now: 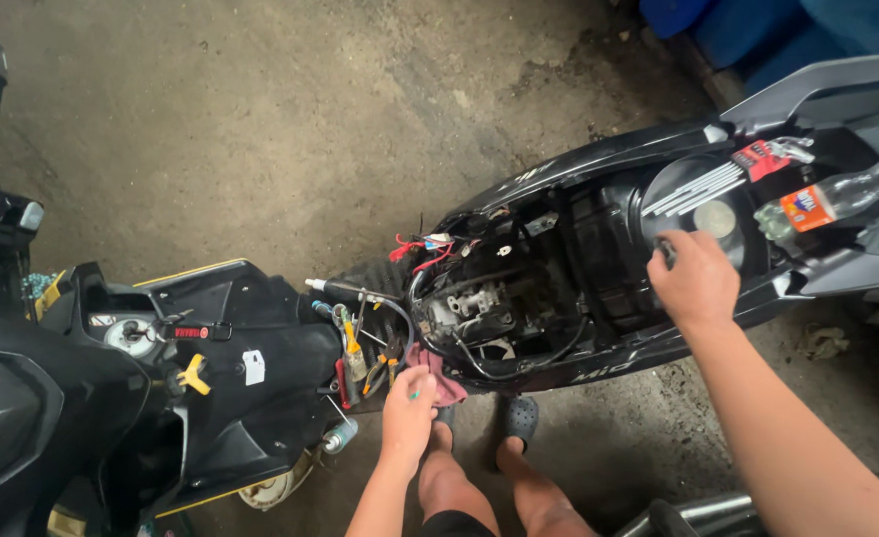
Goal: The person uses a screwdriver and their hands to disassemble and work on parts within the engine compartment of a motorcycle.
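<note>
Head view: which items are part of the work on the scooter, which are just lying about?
In hand:
- left hand on red rag
- right hand on rim of under-seat compartment
- exposed engine bay
- tools on footboard

Lying about:
- clear plastic bottle
- red packet
- blue container

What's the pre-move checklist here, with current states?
1. Left hand on the red rag at the open engine bay: ok.
2. Right hand resting on the black seat tub: ok.
3. Tool in the left fingers: cannot tell, only a small greenish bit shows.
4. Red wires loose, sticking up: not ok.
5. Hand tools piled on the footboard: ok.
6. Plastic bottle lying in the tub: not ok.
</note>
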